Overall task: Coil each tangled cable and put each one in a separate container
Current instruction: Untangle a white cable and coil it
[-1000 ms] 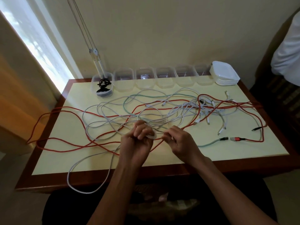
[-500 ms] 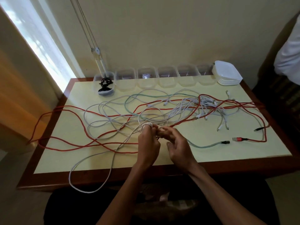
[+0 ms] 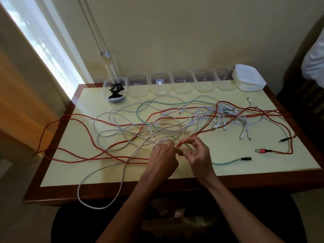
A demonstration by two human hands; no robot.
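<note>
A tangle of red (image 3: 84,125), white (image 3: 105,132) and pale green (image 3: 140,111) cables covers the cream tabletop (image 3: 228,160). My left hand (image 3: 163,158) grips a small coil of white cable (image 3: 160,143) near the table's front middle. My right hand (image 3: 198,155) is just beside it, fingertips pinching the white cable where a red strand crosses. A long white loop (image 3: 91,204) hangs over the front edge. One clear container (image 3: 114,92) at the back left holds a coiled black cable.
Several clear containers (image 3: 160,83) stand in a row along the back edge, with a stack of white lids (image 3: 249,79) at the back right. A red USB plug (image 3: 261,150) and a green cable's end (image 3: 245,158) lie at the right. A person's white sleeve (image 3: 313,64) shows far right.
My hands have come close together, and the left one has turned over with the small white coil. The right fingers have moved up to the coil.
</note>
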